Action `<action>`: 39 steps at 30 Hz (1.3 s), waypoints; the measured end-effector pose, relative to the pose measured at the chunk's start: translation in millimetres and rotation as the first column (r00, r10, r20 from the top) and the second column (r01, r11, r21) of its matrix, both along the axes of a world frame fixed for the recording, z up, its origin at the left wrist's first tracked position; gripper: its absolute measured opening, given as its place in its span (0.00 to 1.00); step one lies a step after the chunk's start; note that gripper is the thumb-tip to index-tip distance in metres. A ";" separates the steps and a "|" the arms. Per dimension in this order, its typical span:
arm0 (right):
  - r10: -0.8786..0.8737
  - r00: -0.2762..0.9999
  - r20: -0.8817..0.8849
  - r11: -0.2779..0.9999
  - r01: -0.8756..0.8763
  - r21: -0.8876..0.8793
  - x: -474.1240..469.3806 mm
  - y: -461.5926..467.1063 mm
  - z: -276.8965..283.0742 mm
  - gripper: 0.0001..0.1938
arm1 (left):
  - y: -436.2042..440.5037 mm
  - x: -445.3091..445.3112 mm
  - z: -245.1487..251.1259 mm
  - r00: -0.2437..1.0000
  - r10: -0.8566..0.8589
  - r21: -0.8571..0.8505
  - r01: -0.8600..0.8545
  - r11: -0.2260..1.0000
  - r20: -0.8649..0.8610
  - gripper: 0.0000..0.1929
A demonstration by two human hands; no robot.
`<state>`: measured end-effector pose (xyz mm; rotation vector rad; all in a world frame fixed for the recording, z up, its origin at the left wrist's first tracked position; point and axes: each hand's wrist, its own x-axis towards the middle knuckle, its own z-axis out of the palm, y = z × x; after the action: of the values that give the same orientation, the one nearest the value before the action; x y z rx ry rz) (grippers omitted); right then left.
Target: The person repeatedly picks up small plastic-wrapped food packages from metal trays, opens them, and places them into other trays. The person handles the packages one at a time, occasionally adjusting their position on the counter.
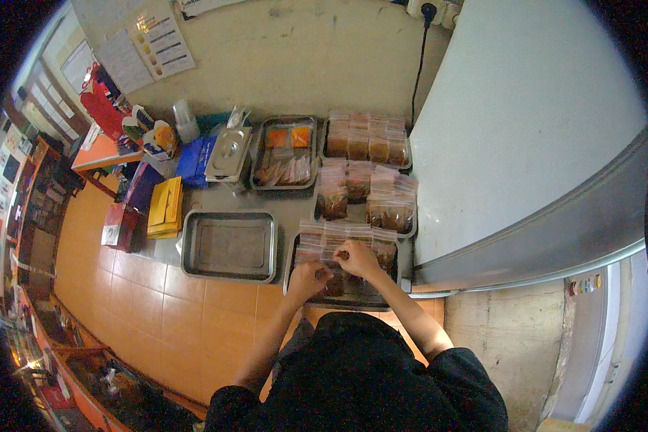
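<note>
My left hand [309,279] and my right hand [356,259] are over the nearest metal tray [351,306], which holds rows of small clear zip bags with brown contents. The fingers of both hands pinch at a clear zip bag [329,264] between them, its edge mostly hidden by the fingers. Behind it stand a second tray with filled zip bags [391,210] and a third tray with packed brown bags [364,140]. Left of these, another metal tray [284,187] holds orange packets [299,137] and a row of small flat bags. A bare metal tray [229,245] lies left of my hands.
A steel lidded container [229,151], a blue packet [194,161], yellow envelopes [165,208], a red box [120,227] and clear cups [184,121] stand on the table's left part. A large pale cabinet [518,124] bounds the right; a wall with a black cable [418,75] is behind.
</note>
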<state>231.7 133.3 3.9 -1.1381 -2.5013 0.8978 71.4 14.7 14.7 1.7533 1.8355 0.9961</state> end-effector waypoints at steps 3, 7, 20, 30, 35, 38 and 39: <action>-0.002 0.999 -0.042 1.000 0.002 -0.015 0.6 5.9 -1.7 0.07 | 10.4 -4.0 1.3 0.996 -0.021 0.115 0.030 0.993 -0.083 0.07; 0.013 1.000 -0.024 1.000 -0.013 0.015 -0.2 11.1 -4.3 0.06 | 15.8 -9.4 2.5 0.994 -0.051 0.026 0.054 0.998 -0.095 0.08; -0.072 0.996 0.058 0.877 0.035 0.479 -45.7 97.9 19.9 0.22 | 38.9 -23.1 -35.8 0.963 -0.138 0.025 0.148 0.989 -0.229 0.05; -0.069 0.978 0.199 0.848 -0.047 0.528 -82.0 155.0 10.4 0.17 | 36.2 -16.3 -34.7 0.999 -0.051 0.193 0.049 0.980 0.010 0.07; 0.039 0.984 0.174 0.894 -0.112 0.434 -73.8 144.4 35.2 0.08 | 28.6 -11.4 -9.2 0.997 0.069 0.201 -0.061 0.978 -0.035 0.18; 0.071 0.995 0.069 0.915 -0.093 0.392 -65.7 124.9 66.4 0.08 | 31.5 -13.8 18.5 0.992 0.124 0.235 -0.124 0.964 0.015 0.35; 0.085 0.996 0.004 0.911 -0.079 0.404 -62.1 114.8 78.7 0.08 | 34.5 -13.7 27.8 0.988 0.148 0.257 -0.155 0.954 0.048 0.41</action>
<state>169.6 248.1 82.6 -0.8902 -2.5728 0.3701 57.7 49.2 42.5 1.7509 1.9162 1.3706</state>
